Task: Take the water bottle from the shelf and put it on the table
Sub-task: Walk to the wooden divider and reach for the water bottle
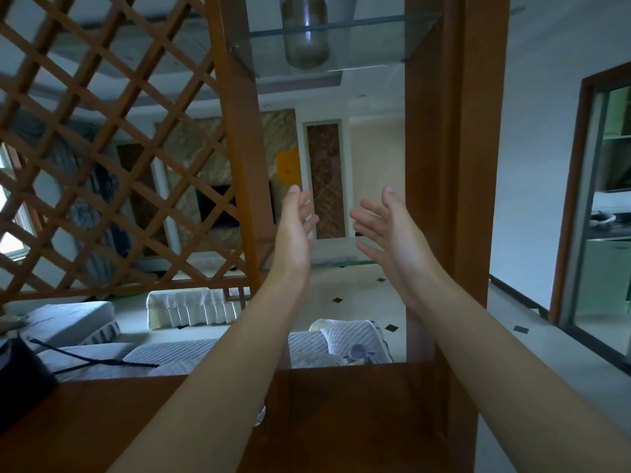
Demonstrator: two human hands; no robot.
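A clear water bottle [306,32] stands on a glass shelf [375,59] at the top of the view, seen from below through the glass, between two wooden posts. My left hand [296,221] and my right hand [387,227] are both raised in the gap between the posts, well below the shelf. Their palms face each other with fingers spread and nothing in them. A wooden counter surface [341,414] lies below my forearms. A small clear object [260,415] peeks out beside my left forearm on that surface.
A wooden lattice screen [102,148] fills the left side. The right wooden post [454,165] stands close to my right hand. A lower glass shelf [341,262] sits behind my hands. A dark bag [20,380] rests at the left. Beyond are sofas [170,353] and a doorway [601,199].
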